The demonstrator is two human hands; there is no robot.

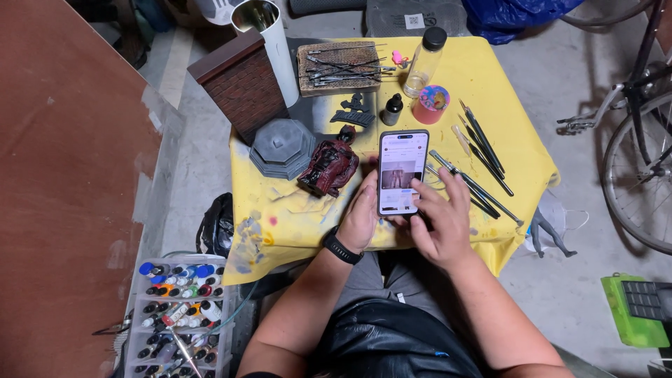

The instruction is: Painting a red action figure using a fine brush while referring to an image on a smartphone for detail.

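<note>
My left hand [361,214] grips a smartphone [402,171] along its left edge, holding it upright over a small table covered with a paint-stained yellow cloth [483,84]. The lit screen shows a picture. My right hand [437,220] supports the phone's lower right corner, fingers spread and the thumb at the screen's edge. A black band sits on my left wrist [341,247]. Just left of the phone lies a dark red painted torso figure [329,166].
Several brushes [476,168] lie right of the phone. A grey octagonal base [282,145], a brick-textured block [241,84], a white tube, a clear bottle [424,61], a dropper bottle and a pink cup stand at the back. A paint-bottle rack [178,308] sits lower left, a bicycle [640,140] right.
</note>
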